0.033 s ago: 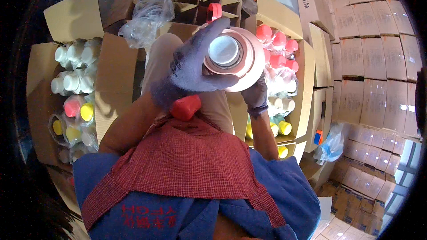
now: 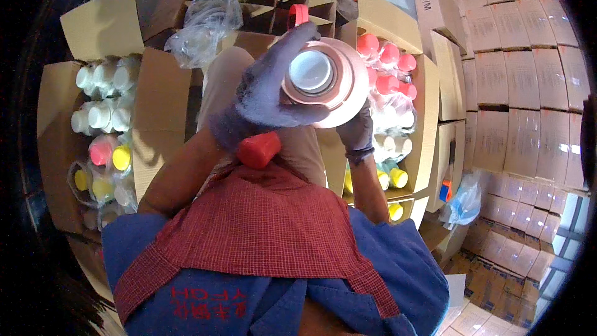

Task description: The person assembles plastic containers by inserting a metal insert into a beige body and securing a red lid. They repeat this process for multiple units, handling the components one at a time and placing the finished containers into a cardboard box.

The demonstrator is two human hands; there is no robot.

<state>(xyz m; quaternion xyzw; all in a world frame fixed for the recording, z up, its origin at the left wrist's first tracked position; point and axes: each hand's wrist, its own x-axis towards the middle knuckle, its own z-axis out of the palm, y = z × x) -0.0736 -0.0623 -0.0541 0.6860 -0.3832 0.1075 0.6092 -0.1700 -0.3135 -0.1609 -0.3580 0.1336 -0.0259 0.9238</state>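
Observation:
A pink vacuum flask [image 2: 351, 81] is held upright above my lap, its top facing me. A pale stopper [image 2: 310, 70] sits in its mouth, and a red loop handle [image 2: 298, 15] sticks out at the far side. My left hand [image 2: 258, 93], in a dark grey glove, curls round the flask's left side near the mouth, thumb on the near side. Gloved as well, my right hand [image 2: 356, 135] is at the flask's right side; its fingers are mostly hidden behind the flask. A red cup-shaped cap [image 2: 259, 150] lies on my lap by my left wrist.
Open cartons stand at the left [image 2: 163, 102] and right [image 2: 425, 130], holding flasks with white, red and yellow caps, some in plastic. Ahead is a divided carton [image 2: 258, 9] with white-topped bottles and a clear plastic bag [image 2: 208, 28]. Stacked cartons [image 2: 522, 81] rise at the right.

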